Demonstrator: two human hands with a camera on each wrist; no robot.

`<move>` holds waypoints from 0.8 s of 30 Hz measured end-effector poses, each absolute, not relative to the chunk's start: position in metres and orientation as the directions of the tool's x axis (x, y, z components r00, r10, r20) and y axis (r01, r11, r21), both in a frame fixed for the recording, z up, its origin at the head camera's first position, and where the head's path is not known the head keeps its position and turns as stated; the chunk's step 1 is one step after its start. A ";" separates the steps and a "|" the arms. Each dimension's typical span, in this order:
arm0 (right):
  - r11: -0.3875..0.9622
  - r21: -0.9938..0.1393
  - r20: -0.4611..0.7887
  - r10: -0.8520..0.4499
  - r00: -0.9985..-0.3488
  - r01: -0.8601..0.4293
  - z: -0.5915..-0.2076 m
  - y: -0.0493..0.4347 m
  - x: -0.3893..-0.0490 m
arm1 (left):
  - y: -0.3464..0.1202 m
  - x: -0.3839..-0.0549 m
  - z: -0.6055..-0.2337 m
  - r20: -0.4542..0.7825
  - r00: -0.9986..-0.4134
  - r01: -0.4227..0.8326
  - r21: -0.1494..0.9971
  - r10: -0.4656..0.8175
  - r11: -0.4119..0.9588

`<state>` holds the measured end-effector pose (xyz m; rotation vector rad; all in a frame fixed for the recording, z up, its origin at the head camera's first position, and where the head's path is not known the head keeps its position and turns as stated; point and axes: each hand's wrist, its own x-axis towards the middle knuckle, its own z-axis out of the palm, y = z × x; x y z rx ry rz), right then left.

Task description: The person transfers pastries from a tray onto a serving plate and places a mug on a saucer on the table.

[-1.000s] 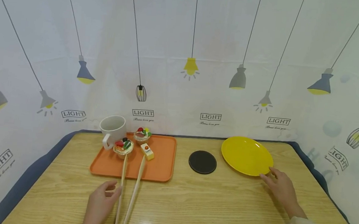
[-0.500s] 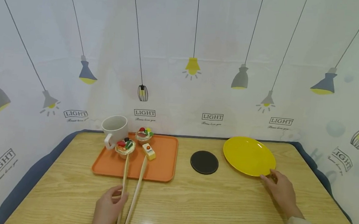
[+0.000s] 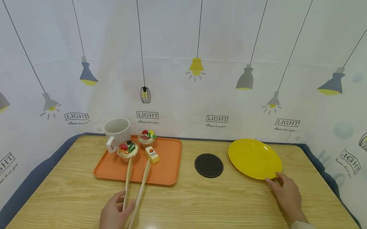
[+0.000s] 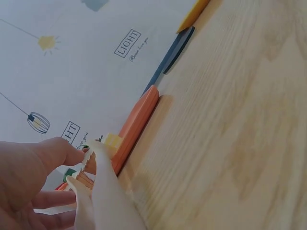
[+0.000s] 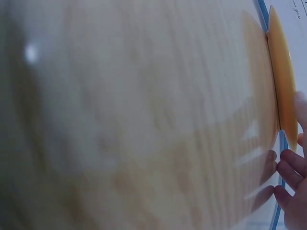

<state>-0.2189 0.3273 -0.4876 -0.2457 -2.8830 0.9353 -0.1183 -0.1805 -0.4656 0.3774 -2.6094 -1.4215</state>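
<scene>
Pale wooden tongs (image 3: 140, 194) stand spread, their arms coming together toward the bottom of the head view. My left hand (image 3: 113, 212) is around the left arm of the tongs, fingers on the outer side and thumb across toward the other arm. In the left wrist view a gap shows between thumb and fingers (image 4: 53, 199), so no firm grip is visible. The tong tips reach a fruit-topped tart (image 3: 128, 152) and a small slice of cake (image 3: 152, 156). At the yellow plate (image 3: 254, 158), my right hand (image 3: 288, 196) touches the near right rim with thumb and forefinger; the plate lies flat.
An orange tray (image 3: 166, 172) carries the cake, the tart, a second tart (image 3: 147, 139) and a white mug (image 3: 118, 130) at its back left corner. Between tray and plate lies a round black coaster (image 3: 208, 165). A printed curtain (image 3: 185, 93) borders the wooden table.
My left hand has shifted right, bringing its thumb across the left tong arm. The right hand stays at the plate rim, and the tongs, plate and pastries keep their places.
</scene>
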 end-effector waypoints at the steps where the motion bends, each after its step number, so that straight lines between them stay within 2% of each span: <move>1: 0.801 -0.586 0.055 0.190 -0.980 0.123 -0.488 0.327 -0.219 | -0.180 -0.118 -0.467 0.002 -0.957 -0.154 0.844 -0.290 0.513; 9: 0.797 -0.587 0.058 0.215 -0.975 0.141 -0.488 0.325 -0.219 | -0.174 -0.112 -0.469 0.030 -0.953 -0.136 0.846 -0.302 0.515; 15: 0.790 -0.600 0.077 0.212 -0.974 0.125 -0.487 0.324 -0.218 | -0.169 -0.111 -0.467 0.001 -0.948 -0.175 0.831 -0.317 0.528; 24: 0.782 -0.607 0.039 0.206 -0.978 0.140 -0.486 0.325 -0.218 | -0.165 -0.110 -0.470 0.006 -0.940 -0.191 0.818 -0.340 0.543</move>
